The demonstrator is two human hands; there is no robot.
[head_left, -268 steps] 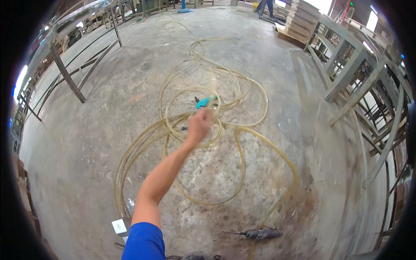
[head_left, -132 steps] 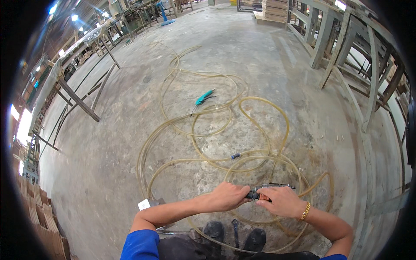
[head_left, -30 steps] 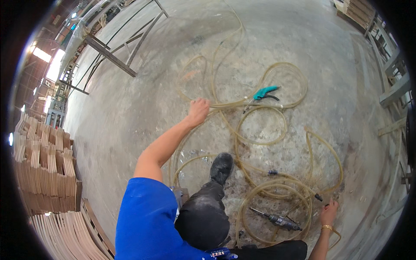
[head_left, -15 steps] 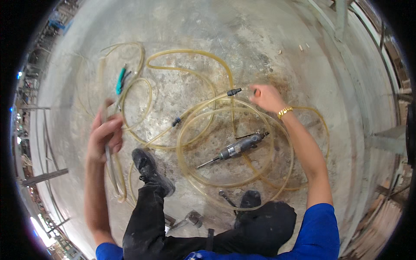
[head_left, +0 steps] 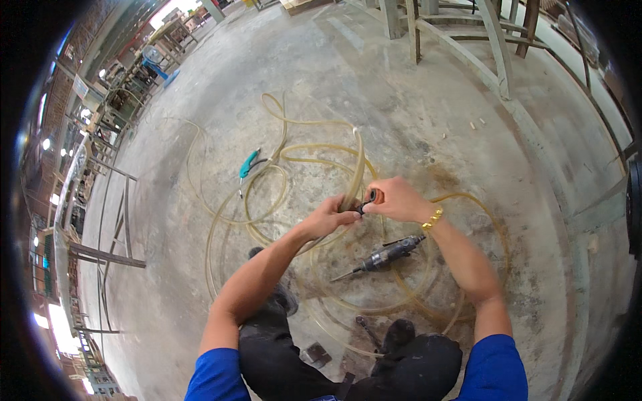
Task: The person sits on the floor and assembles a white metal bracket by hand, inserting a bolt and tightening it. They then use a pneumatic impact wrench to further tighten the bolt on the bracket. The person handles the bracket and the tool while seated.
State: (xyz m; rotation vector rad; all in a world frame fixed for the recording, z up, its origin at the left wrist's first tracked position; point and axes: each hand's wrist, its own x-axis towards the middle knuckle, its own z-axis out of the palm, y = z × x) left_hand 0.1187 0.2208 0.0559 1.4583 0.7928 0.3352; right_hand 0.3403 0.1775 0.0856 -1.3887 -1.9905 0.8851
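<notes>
My left hand (head_left: 332, 215) is closed around a clear yellowish hose (head_left: 359, 170), which rises from my fingers and loops away over the floor. Against it, my right hand (head_left: 400, 200), with a gold bracelet at the wrist, is closed on a small orange-and-black piece (head_left: 377, 196) of unclear kind. Between both sets of fingertips sits a small black fitting (head_left: 363, 207), partly hidden. Just below my right hand lies a grey-and-black pneumatic screwdriver (head_left: 386, 255) on the floor, its long bit pointing left.
A teal-handled tool (head_left: 249, 163) lies beside hose coils on the left. By my shoe is a ratchet wrench (head_left: 366, 329), with a small dark metal block (head_left: 315, 355) between my legs. Wooden frames (head_left: 461, 47) stand at the far right; racks (head_left: 107, 234) line the left.
My left hand has come across from the far left to meet my right hand, bringing hose with it. The hose loops have shifted, and the view has tilted up toward the far floor.
</notes>
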